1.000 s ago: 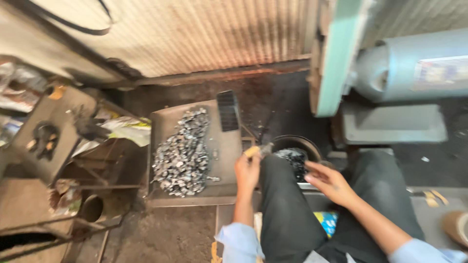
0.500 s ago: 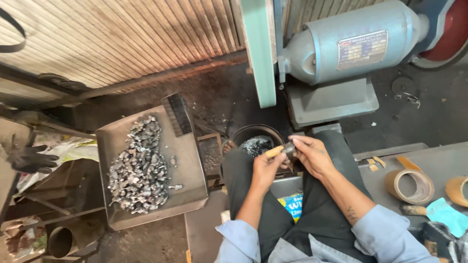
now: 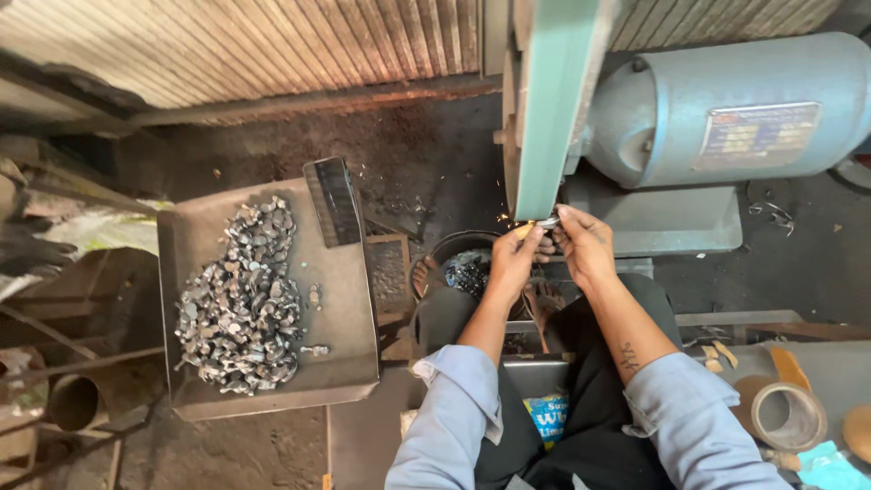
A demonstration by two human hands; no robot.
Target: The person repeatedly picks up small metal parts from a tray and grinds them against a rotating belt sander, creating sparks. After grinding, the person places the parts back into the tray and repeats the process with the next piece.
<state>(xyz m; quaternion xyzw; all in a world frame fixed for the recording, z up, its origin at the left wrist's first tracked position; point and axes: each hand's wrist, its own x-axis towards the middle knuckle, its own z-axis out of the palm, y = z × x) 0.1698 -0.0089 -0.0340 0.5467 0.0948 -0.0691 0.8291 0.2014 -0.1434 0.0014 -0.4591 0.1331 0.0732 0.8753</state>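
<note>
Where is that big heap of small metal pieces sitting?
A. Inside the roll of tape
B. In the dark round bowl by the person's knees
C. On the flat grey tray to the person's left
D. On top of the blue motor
C: the heap of small metal pieces lies on the flat grey tray, left of both hands.

A small silvery metal piece (image 3: 547,222) is pinched between both hands' fingertips. It touches the green belt's (image 3: 544,118) lower end, amid sparks.
</note>
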